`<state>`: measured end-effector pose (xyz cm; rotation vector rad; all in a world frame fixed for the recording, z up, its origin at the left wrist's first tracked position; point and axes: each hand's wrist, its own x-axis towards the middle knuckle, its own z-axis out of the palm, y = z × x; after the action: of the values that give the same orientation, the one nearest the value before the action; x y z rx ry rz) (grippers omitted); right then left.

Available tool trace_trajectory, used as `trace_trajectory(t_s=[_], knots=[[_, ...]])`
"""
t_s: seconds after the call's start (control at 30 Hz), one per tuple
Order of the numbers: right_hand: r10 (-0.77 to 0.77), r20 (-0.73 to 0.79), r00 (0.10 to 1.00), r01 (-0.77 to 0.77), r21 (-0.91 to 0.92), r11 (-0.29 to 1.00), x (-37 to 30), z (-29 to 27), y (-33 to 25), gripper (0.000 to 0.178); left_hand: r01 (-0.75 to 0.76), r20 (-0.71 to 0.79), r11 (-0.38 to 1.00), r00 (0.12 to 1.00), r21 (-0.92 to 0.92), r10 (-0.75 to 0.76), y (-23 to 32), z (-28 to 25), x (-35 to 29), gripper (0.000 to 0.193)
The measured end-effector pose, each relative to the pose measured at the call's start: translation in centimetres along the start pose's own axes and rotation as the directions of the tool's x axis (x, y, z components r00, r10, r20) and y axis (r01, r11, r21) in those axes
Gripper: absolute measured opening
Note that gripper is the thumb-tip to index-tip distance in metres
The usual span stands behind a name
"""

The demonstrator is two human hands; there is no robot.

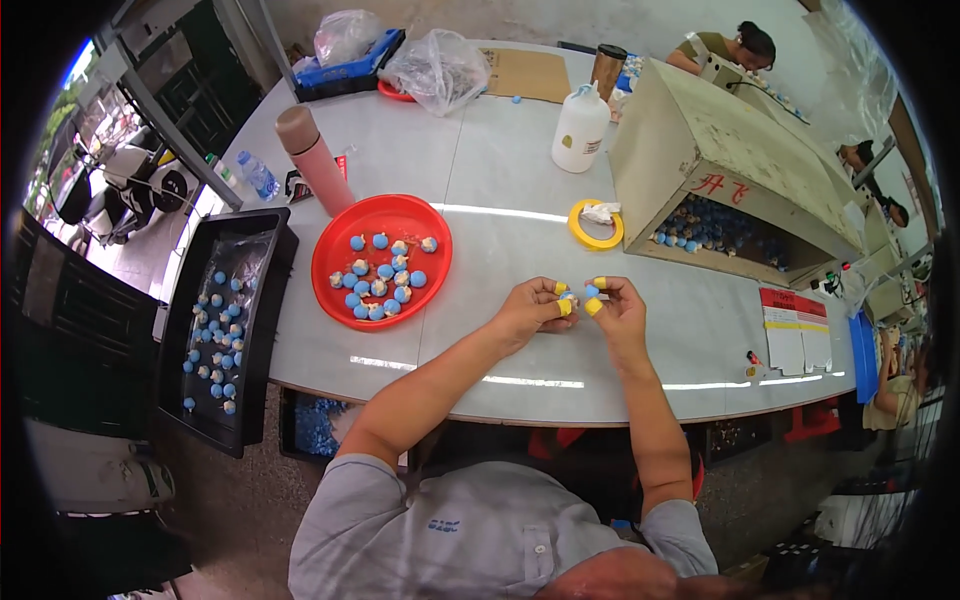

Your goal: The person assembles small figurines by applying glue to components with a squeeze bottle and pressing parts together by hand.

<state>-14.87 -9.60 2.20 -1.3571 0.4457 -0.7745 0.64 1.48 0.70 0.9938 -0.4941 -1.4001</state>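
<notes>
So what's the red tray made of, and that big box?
The red tray looks like plastic: smooth, glossy, even colour, moulded rim. The box seems to be cardboard: dull tan, scuffed, with folded flaps. The balls in the tray are too small to tell.

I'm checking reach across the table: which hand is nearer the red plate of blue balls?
Left. The left hand sits just right of the red plate, a short gap from its rim. The right hand is further right, beyond the left hand.
</notes>
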Motion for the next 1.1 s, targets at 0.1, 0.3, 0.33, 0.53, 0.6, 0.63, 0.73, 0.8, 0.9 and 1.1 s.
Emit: trace_trajectory(t_s=[0.1, 0.3, 0.33, 0.53, 0.6, 0.63, 0.73, 0.8, 0.9, 1.1], knots=[[-0.157, -0.030, 0.987, 0.139, -0.323, 0.936, -0.8, 1.2, 2.1, 0.028, 0.025, -0.028, 0.999, 0.999, -0.033, -0.026, -0.4, -0.1, 0.2, 0.024], [-0.158, -0.015, 0.987, 0.141, -0.377, 0.915, -0.5, 1.1, 2.4, 0.025, 0.008, -0.063, 0.998, 0.998, -0.064, -0.012, -0.3, -0.3, 0.4, 0.024], [-0.157, -0.018, 0.987, 0.138, -0.378, 0.916, -0.4, 0.9, 2.4, 0.025, 0.026, -0.016, 0.986, 0.999, -0.167, -0.029, -0.2, -0.5, 0.4, 0.023], [-0.076, -0.038, 0.996, 0.066, -0.218, 0.974, -0.3, 0.2, 2.6, 0.026, 0.061, 0.029, 0.983, 0.998, -0.173, -0.057, 0.1, -0.7, 0.4, 0.022], [-0.082, -0.041, 0.996, 0.070, -0.243, 0.967, -0.4, 0.2, 2.5, 0.026, 0.059, 0.048, 0.983, 0.998, -0.171, -0.051, 0.1, -0.5, 0.4, 0.024], [-0.081, -0.043, 0.996, 0.068, -0.243, 0.968, -0.5, 0.2, 2.4, 0.026, 0.048, 0.041, 0.985, 0.998, -0.167, -0.042, 0.1, -0.5, 0.3, 0.024], [-0.118, 0.003, 0.993, 0.112, -0.334, 0.936, -0.6, 0.4, 2.2, 0.027, 0.049, 0.032, 0.989, 0.998, -0.141, -0.045, 0.0, -0.5, 0.3, 0.024], [-0.172, 0.049, 0.984, 0.177, -0.413, 0.893, -0.7, 0.6, 1.9, 0.028, 0.060, 0.027, 0.991, 0.998, -0.122, -0.057, -0.1, -0.5, 0.3, 0.023], [-0.193, 0.086, 0.977, 0.211, -0.447, 0.870, -0.7, 0.4, 1.9, 0.029, 0.057, 0.008, 0.995, 0.998, -0.080, -0.056, -0.2, -0.4, 0.3, 0.022], [-0.187, 0.099, 0.977, 0.212, -0.409, 0.888, -0.6, 0.1, 1.6, 0.025, 0.033, 0.015, 0.995, 0.999, -0.093, -0.032, -0.4, -0.5, 0.4, 0.022]])
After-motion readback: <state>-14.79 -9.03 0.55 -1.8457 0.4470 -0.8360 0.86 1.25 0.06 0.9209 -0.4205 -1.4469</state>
